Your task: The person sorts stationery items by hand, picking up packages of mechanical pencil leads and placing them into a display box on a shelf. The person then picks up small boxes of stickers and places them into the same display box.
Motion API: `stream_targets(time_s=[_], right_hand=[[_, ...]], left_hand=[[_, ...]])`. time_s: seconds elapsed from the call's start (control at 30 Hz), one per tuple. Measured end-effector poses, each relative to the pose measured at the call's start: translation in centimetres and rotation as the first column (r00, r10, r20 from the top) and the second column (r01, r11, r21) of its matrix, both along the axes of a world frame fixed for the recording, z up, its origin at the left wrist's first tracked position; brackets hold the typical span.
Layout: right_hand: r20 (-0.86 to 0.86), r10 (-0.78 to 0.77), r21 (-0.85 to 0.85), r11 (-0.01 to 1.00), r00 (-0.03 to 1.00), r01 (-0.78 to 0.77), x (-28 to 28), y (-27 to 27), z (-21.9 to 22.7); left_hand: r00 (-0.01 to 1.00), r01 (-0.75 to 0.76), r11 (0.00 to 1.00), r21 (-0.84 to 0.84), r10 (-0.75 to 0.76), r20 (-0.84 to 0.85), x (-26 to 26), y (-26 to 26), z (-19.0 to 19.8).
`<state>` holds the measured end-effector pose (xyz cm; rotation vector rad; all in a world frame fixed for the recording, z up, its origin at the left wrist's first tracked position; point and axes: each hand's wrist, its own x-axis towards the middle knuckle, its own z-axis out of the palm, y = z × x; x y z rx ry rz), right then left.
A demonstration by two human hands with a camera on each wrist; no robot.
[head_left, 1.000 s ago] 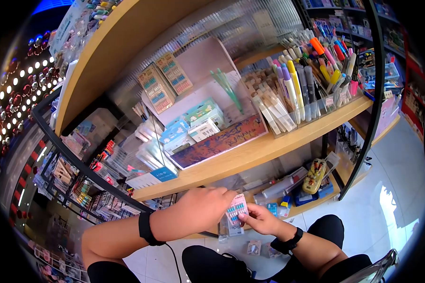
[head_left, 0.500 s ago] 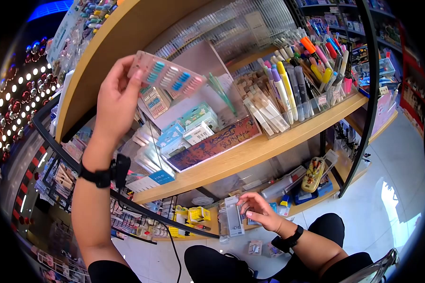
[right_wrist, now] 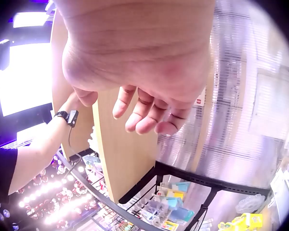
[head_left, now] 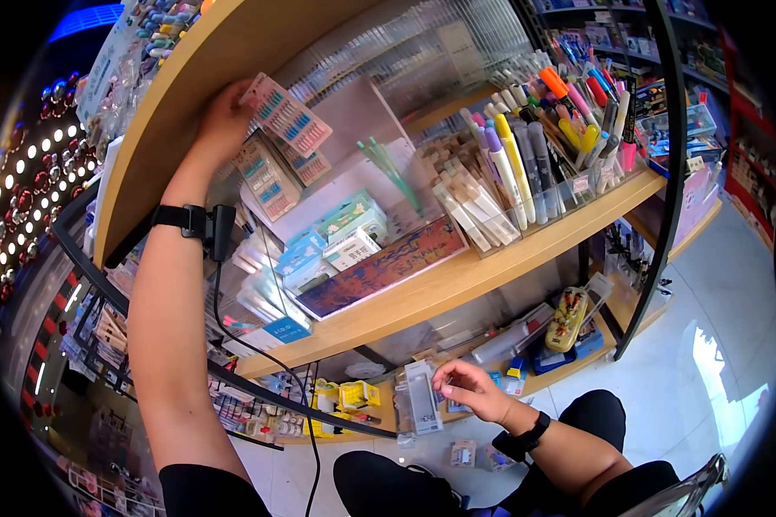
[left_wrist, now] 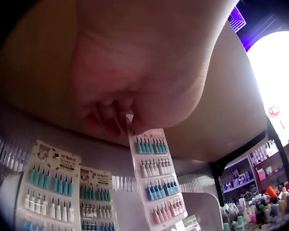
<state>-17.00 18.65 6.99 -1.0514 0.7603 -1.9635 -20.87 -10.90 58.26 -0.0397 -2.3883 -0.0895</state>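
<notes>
Left hand [head_left: 224, 121] raised under the upper shelf [head_left: 177, 112], fingers pinching the top edge of a refill card [head_left: 286, 115] — held by its hanging end, just above the matching cards [head_left: 267, 177] on display. Lower right, the right hand [head_left: 470, 392] hangs relaxed and empty beside a clear packet [head_left: 422, 398] at the lowest shelf — apparently ready to take it.

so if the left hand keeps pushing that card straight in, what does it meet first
Probably the matching cards already hanging there. The left hand pinches the refill card just in front of them; depth is unclear.
</notes>
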Motion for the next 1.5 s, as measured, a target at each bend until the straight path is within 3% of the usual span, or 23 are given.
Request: stream_targets(time_s=[0.13,0.2,0.33,0.43,0.5,0.6,0.63,0.7,0.8,0.93,1.0,1.13,1.2,1.43,1.5], right_hand=[[0.074,0.022,0.0,1.0,0.997,-0.022,-0.1,0.2,0.3],[0.077,0.026,0.002,1.0,0.997,-0.026,-0.1,0.2,0.2],[0.069,0.028,-0.019,0.999,0.997,-0.026,-0.1,0.2,0.4],[0.076,0.042,-0.022,0.999,0.996,-0.041,0.0,0.1,0.4],[0.091,0.05,-0.011,0.999,0.995,-0.049,0.1,0.2,0.6],[0.098,0.057,-0.001,0.998,0.994,-0.057,0.0,0.1,0.5],[0.089,0.057,-0.002,0.998,0.994,-0.057,0.0,0.0,0.4],[0.102,0.061,0.006,0.998,0.993,-0.062,0.1,-0.2,0.0],[0.109,0.061,0.014,0.998,0.992,-0.063,0.1,-0.3,-0.1],[0.103,0.054,0.011,0.998,0.993,-0.056,0.1,-0.3,-0.1],[0.101,0.06,0.012,0.998,0.993,-0.061,0.1,-0.3,-0.1],[0.093,0.065,0.027,0.997,0.994,-0.068,0.0,-0.4,-0.3],[0.095,0.07,0.031,0.997,0.993,-0.073,0.0,-0.3,-0.2],[0.098,0.075,0.083,0.993,0.992,-0.084,-0.3,-0.2,-0.3],[0.096,0.061,0.111,0.991,0.994,-0.071,-0.5,-0.6,-0.8]], left_hand=[[0.997,-0.072,0.981,0.178,0.07,0.018,0.7,2.1,-1.1],[0.982,-0.169,0.832,0.528,0.188,0.019,1.0,2.7,-1.6],[0.982,-0.148,0.818,0.555,0.188,-0.016,0.8,0.8,-1.9],[0.995,-0.031,0.905,0.424,0.067,-0.072,0.4,-1.7,-1.6],[0.98,-0.153,0.964,0.216,0.177,-0.095,0.3,-2.0,-1.7],[0.971,-0.234,0.968,0.092,0.238,-0.025,-0.1,-3.1,-1.6],[0.971,-0.235,0.968,0.092,0.238,-0.026,-0.1,-3.2,-1.6],[0.961,-0.25,0.967,0.037,0.244,0.128,-0.1,-3.3,-1.7],[0.921,-0.357,0.93,-0.084,0.366,0.138,-0.4,-3.0,-2.2],[0.945,-0.302,0.951,-0.062,0.307,0.114,-0.6,-1.9,-2.9],[0.895,-0.403,0.879,-0.254,0.437,0.092,-0.7,-0.8,-3.2],[0.871,-0.458,0.837,-0.3,0.49,0.036,-0.9,1.1,-3.9],[0.816,-0.556,0.718,-0.418,0.567,-0.111,-1.0,1.9,-4.3],[0.82,-0.559,0.732,-0.39,0.556,-0.133,-0.8,2.8,-4.0],[0.908,-0.416,0.851,-0.32,0.408,-0.095,0.7,3.6,-4.6]])
